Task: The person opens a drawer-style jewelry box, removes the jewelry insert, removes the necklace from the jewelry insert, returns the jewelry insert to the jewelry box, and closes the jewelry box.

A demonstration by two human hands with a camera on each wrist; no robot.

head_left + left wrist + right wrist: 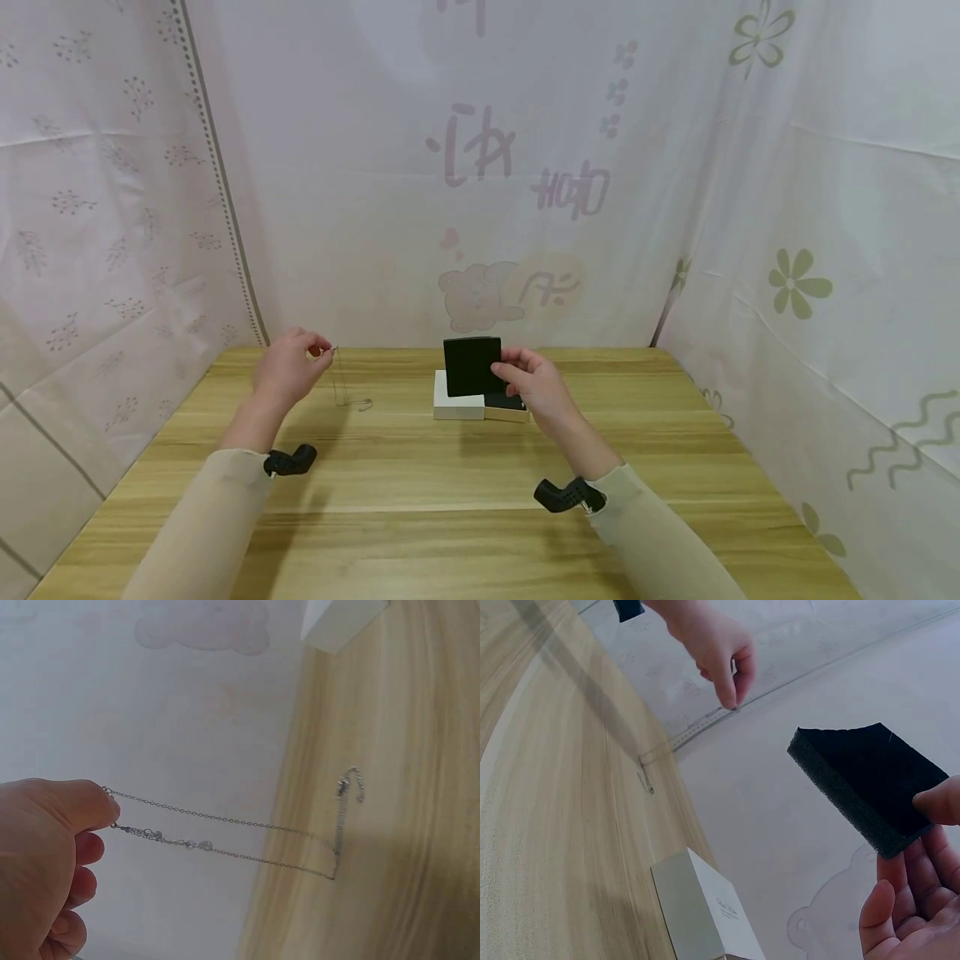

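Note:
My left hand point(291, 367) pinches a thin silver chain point(225, 820) between thumb and forefinger. The chain hangs in two strands, and its lower end lies on the wooden table. Small clear beads show on one strand in the left wrist view. My right hand point(542, 390) holds a square black foam pad point(472, 367) by its edge, thumb on its face. Behind and below the pad stand a white box point(459, 408) and, touching its right side, a box part with a black inside and tan edge point(506, 414).
The wooden table point(420, 533) reaches back to a pale printed curtain point(360, 208), with more curtain on the left and right sides. A black wrist device point(291, 460) sits on the left forearm and another point(570, 495) on the right.

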